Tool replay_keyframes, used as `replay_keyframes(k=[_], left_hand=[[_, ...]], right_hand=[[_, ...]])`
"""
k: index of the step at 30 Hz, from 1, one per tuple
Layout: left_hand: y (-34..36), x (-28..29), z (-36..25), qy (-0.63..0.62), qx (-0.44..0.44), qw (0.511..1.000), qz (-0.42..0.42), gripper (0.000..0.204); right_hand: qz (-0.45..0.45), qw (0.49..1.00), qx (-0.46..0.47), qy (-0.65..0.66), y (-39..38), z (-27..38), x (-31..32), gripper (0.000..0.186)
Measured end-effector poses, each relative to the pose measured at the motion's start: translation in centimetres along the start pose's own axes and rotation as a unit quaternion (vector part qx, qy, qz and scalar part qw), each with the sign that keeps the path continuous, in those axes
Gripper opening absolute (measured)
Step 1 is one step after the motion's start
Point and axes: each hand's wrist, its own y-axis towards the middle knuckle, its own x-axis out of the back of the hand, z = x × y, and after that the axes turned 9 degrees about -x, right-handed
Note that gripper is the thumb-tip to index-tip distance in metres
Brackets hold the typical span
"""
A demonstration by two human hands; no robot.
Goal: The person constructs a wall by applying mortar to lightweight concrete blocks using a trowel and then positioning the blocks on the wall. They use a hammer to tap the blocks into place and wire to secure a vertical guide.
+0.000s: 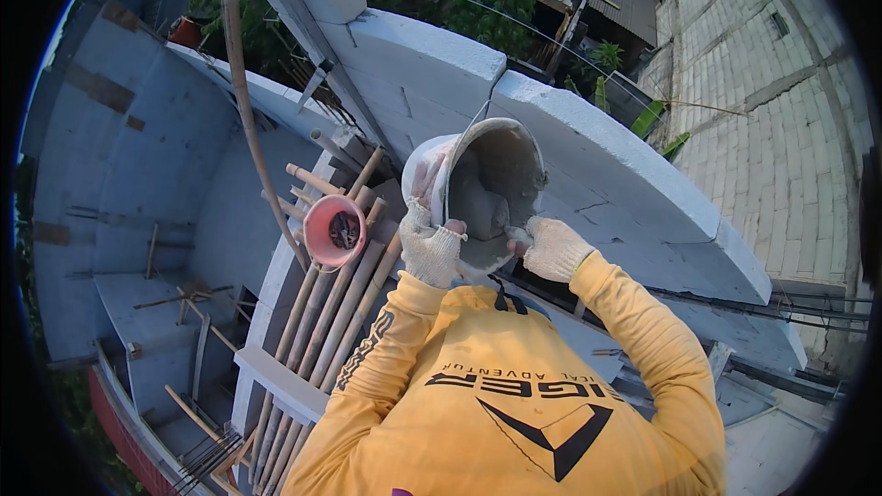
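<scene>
A white bucket (430, 149), smeared with grey mortar inside, is tipped in front of my chest with its mouth toward me. My left hand (432, 243), in a white knit glove with bare fingertips, is closed on the bucket's left side and rim. My right hand (554, 249), gloved the same way, is closed at the lower right of the bucket's mouth. What its fingers hold is hidden. Wet grey mortar (480, 207) lies in a lump inside the bucket. A thin wire handle rises over the bucket's rim.
Beyond the bucket runs a wall of pale lightweight blocks (597, 142). A pink bucket (317, 225) with dark contents sits on bamboo poles (344, 312) at my left. A long upright pole (241, 83) stands near it. Lower rooms drop away at far left.
</scene>
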Motion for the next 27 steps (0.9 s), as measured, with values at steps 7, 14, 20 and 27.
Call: replay_keyframes(k=[7, 14, 20, 27], left_hand=[[3.7, 4.1, 0.9, -0.002, 0.077, 0.996, -0.032, 0.059], [6.0, 6.7, 4.5, -0.16, 0.136, 0.974, -0.08, 0.054], [9.1, 6.9, 4.6, -0.151, 0.207, 0.961, -0.103, 0.063], [11.3, 7.6, 4.7, -0.194, 0.196, 0.954, -0.115, 0.059]], right_hand=[[-0.104, 0.976, 0.121, 0.146, 0.6, -0.2, -1.1, 0.046], [0.052, 0.928, -0.034, 0.368, 0.9, 2.0, 2.3, 0.034], [0.046, 0.921, -0.037, 0.386, 1.6, 4.0, 4.6, 0.036], [0.038, 0.892, -0.068, 0.444, 5.1, 7.2, 9.9, 0.035]])
